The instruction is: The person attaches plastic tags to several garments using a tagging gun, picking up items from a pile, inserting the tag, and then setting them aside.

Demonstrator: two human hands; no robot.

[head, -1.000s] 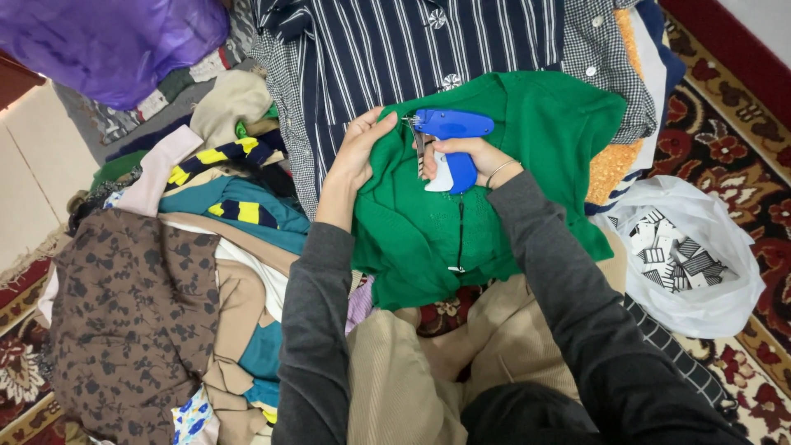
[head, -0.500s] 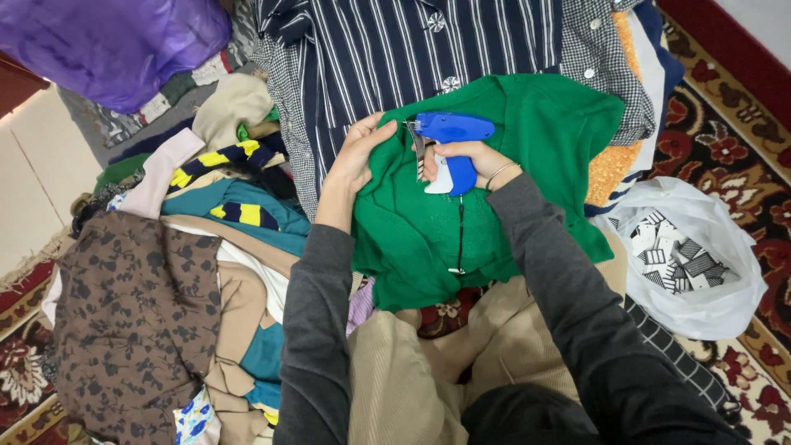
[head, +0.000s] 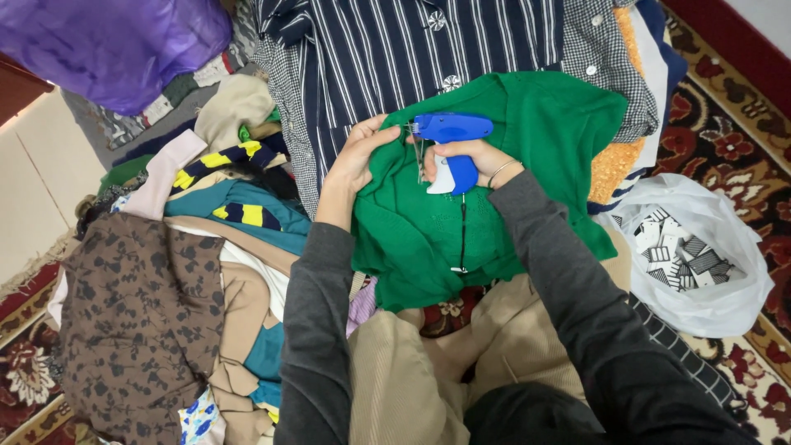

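Green garment at frame centre, atop clothes pile | left hand fingers pinch its edge | right hand closed around blue tagging gun | risk: needle likely pricks left fingertips, pinched so near its tip

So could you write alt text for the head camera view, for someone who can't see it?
A person's right hand holds a blue tagging gun against a green sweater while the left hand pinches the fabric. Piled clothes surround them on a patterned rug, with a white bag of tags alongside.
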